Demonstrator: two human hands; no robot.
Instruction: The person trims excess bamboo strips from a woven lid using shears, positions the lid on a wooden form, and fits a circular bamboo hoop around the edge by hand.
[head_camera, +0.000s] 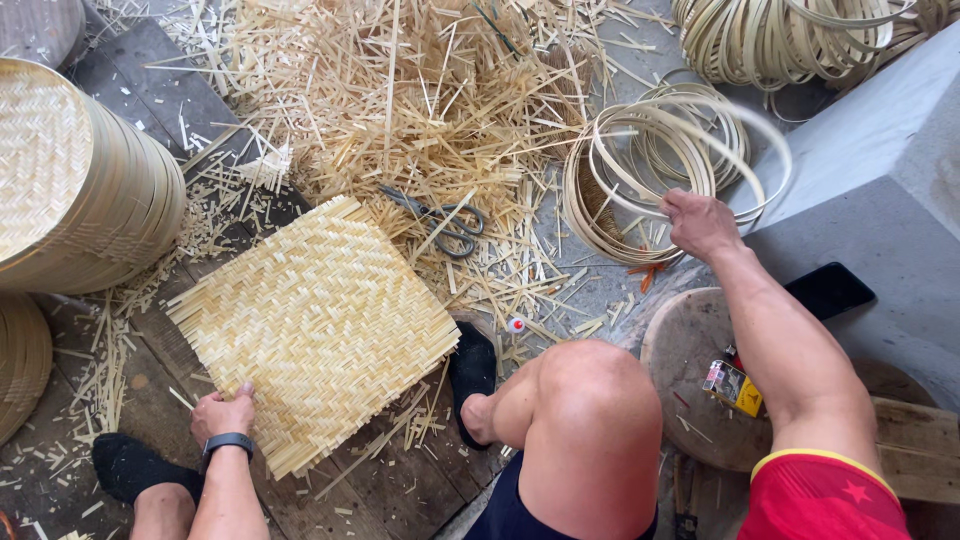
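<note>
A square mat of woven pale bamboo strips (315, 325) lies on the dark wooden floor in front of me. My left hand (223, 412), with a dark band on the wrist, rests on the mat's near left edge. My right hand (698, 222) reaches out to the right and grips a thin bamboo ring from a pile of coiled bamboo hoops (660, 165); the ring is blurred. My black-socked feet sit at either side of the mat.
A heap of cut bamboo slivers (400, 100) covers the floor beyond the mat, with scissors (445, 222) lying in it. A stack of woven round trays (75, 180) stands left. More hoops (780, 35) lie top right. A round wooden stool (690, 350) and a black phone (828, 290) sit right.
</note>
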